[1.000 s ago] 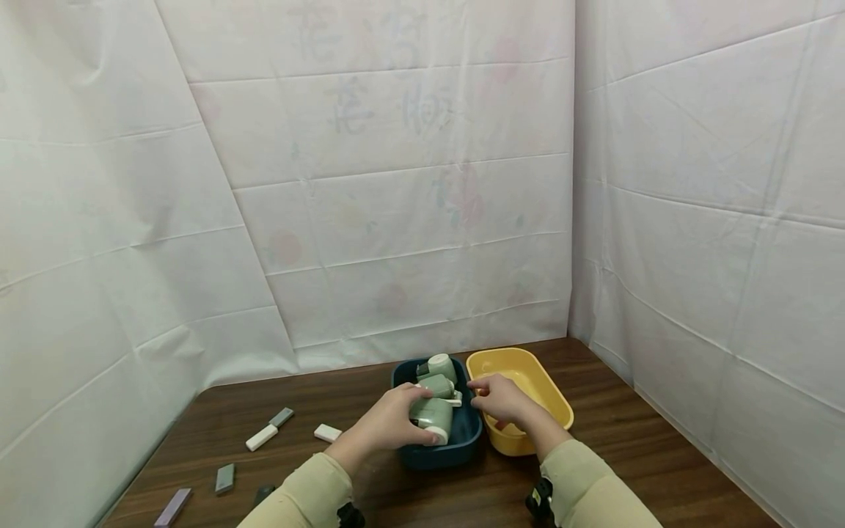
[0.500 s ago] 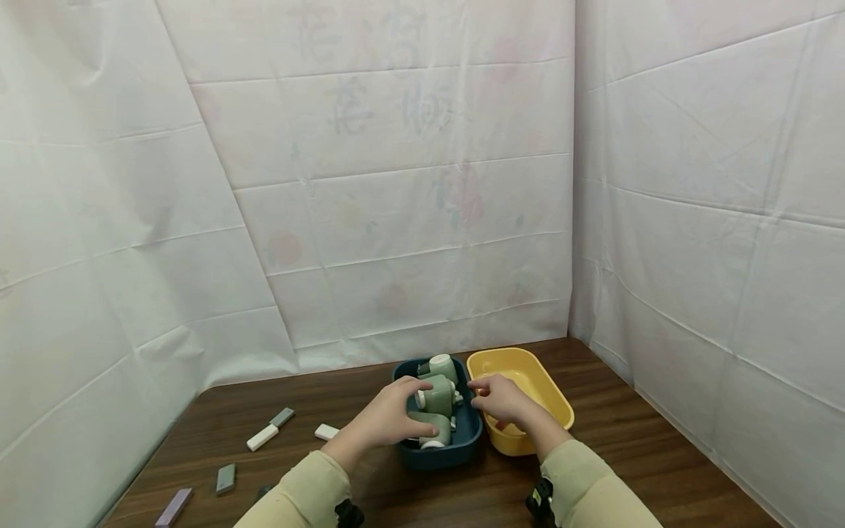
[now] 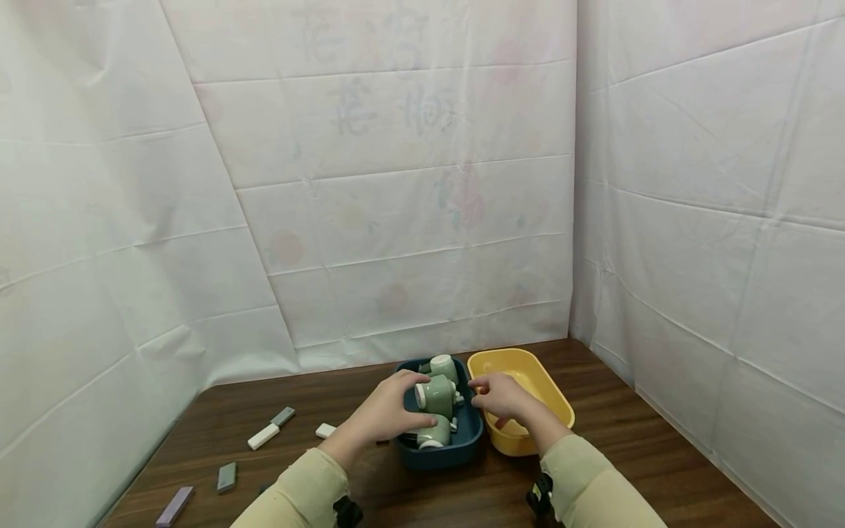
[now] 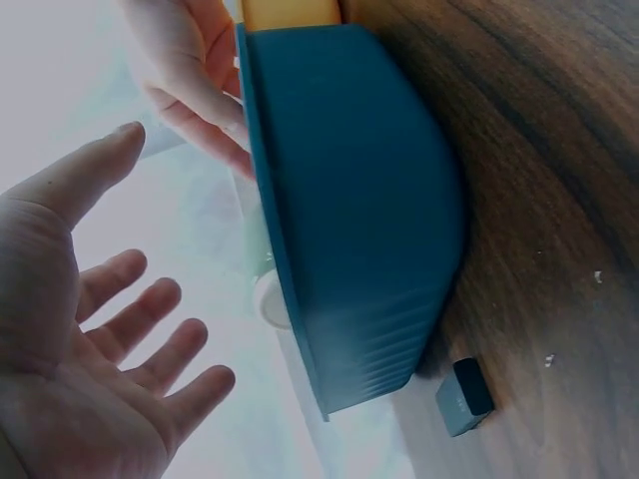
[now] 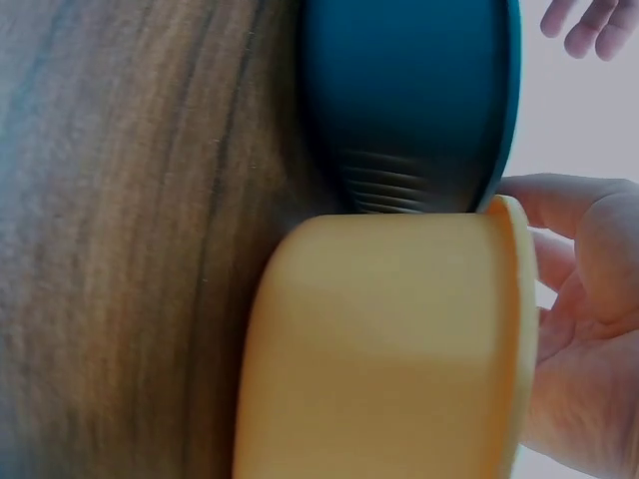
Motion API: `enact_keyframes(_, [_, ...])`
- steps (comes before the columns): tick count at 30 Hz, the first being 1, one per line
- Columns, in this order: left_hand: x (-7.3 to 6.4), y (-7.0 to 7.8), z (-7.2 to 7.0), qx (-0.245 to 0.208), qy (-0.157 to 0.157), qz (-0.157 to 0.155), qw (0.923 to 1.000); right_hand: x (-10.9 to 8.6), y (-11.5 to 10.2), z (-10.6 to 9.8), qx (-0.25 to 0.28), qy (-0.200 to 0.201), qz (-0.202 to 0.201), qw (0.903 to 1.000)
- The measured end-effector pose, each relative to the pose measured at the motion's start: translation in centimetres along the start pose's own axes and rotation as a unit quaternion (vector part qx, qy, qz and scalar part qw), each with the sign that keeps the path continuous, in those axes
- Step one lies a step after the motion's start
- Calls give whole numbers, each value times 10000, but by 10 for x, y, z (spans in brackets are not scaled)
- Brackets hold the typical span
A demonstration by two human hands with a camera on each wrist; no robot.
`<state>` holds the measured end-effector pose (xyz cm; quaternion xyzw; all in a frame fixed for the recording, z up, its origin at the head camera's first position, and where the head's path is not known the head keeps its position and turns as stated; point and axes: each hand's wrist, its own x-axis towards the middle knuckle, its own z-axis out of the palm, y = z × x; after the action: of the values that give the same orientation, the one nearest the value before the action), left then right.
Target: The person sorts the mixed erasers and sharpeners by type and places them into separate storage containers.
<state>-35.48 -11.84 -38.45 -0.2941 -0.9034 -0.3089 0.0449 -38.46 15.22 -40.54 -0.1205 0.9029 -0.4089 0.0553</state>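
Observation:
My left hand [image 3: 389,414] hovers at the left side of the blue bin [image 3: 439,460], fingers and thumb spread apart with nothing between them. Several pale green pieces with white ends lie in that bin. The middle piece [image 3: 437,397] sits just beyond my fingers, the front piece [image 3: 436,430] beside my thumb, and the rear piece [image 3: 442,367] at the far end. In the left wrist view, a white round end [image 4: 272,299] shows past the bin's rim. My right hand [image 3: 502,398] rests over the yellow bin [image 3: 551,389], loosely bent fingers at the adjoining rims.
Inside the yellow bin lies a small red piece [image 3: 500,423]. On the dark wooden table [image 3: 356,396], left of the bins, are white blocks [image 3: 263,437], grey blocks [image 3: 227,477] and a purple block [image 3: 174,506]. White sheeting [image 3: 409,293] hangs behind and at both sides.
My left hand has let go of the front green piece, which now lies lower in the blue bin. Its fingers have drawn slightly left. The right hand has stayed in place.

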Motion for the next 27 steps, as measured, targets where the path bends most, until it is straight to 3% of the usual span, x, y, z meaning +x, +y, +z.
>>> enact_keyframes(10, [3,8,-9,161,647,136,9977,1,-13,-16,-129,133,-187,9997])
enact_keyframes(16, [3,13,-15,15,985,226,9949,-2,-19,-32,32,232,-333,9992])
enact_keyframes(27, [5,21,-19,-95,1230,327,9918,-14,-29,-67,611,278,-793,9946])
